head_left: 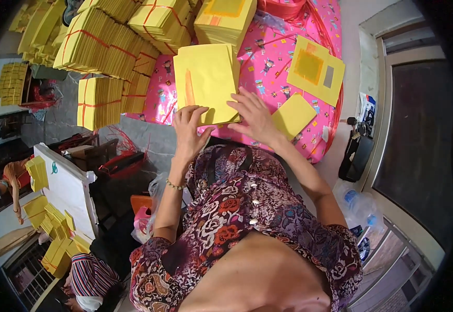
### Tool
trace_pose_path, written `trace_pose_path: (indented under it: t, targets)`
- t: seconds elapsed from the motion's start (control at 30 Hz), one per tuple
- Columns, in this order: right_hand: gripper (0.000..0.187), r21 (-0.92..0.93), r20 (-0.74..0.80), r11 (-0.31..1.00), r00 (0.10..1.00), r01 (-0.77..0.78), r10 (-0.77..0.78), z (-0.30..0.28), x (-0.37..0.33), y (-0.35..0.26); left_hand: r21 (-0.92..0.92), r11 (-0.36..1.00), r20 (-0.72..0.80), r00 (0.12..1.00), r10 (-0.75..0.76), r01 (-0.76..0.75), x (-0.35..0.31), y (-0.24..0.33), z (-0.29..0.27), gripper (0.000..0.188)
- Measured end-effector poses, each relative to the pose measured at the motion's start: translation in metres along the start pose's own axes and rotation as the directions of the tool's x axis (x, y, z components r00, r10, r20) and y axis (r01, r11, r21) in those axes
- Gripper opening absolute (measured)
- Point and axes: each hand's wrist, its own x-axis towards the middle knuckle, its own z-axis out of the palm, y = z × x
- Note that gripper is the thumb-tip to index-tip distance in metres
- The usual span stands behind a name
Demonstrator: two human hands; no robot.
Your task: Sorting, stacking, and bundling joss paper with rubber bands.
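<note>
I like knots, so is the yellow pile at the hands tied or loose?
It looks loose: no string crosses the visible top of the yellow pile, while red string wraps the bundle on the left.

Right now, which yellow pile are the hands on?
The front pile: left hand and right hand at its near corners. No hand touches the red-tied bundles behind.

Bright light falls on the yellow paper stack (211, 73) at twelve o'clock, glare whitens the pink cloth (165, 96) at eleven, and distortion bends the door frame (381, 140) at three.
</note>
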Motion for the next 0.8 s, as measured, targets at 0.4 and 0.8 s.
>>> trace_pose_path:
  t: [0.4, 0.8]
  targets:
    - [0.018, 0.12, 0.013, 0.992, 0.999, 0.032, -0.034, 0.002, 0.03, 0.006, -0.072, 0.997, 0.049, 0.999, 0.009, -0.005, 0.001, -0.014, -0.008, 0.047]
    - [0.015, 0.201, -0.022, 0.98, 1.0, 0.006, -0.002, -0.006, 0.04, 0.011, -0.206, 0.974, -0.026, 0.994, -0.106, 0.099, 0.016, -0.044, -0.004, 0.018]
